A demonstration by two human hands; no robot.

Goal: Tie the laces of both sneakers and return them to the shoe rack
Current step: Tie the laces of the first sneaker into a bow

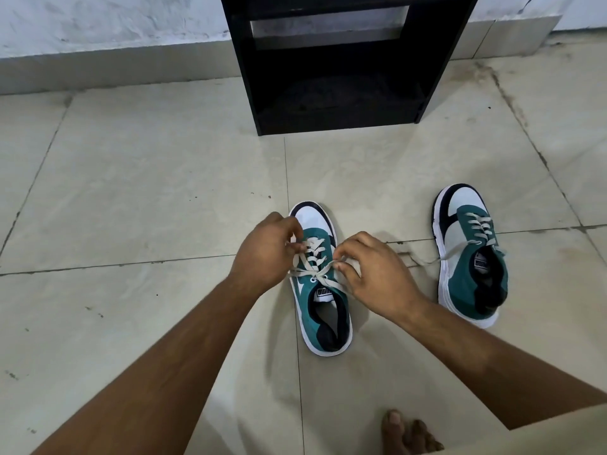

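Observation:
Two green, white and dark-navy sneakers stand on the tiled floor, toes pointing away from me. The near sneaker (323,300) lies at the centre. My left hand (262,254) pinches one end of its cream lace (312,264) on the left side. My right hand (371,274) pinches the other end on the right. The two ends cross over the tongue. The second sneaker (473,257) sits apart to the right, with a loose lace end trailing left across the floor. The black shoe rack (331,64) stands against the wall straight ahead.
The floor (147,198) is pale tile with dark grout lines and scattered specks. A grey skirting runs along the wall behind the rack. My bare toes (407,431) show at the bottom edge, right of centre.

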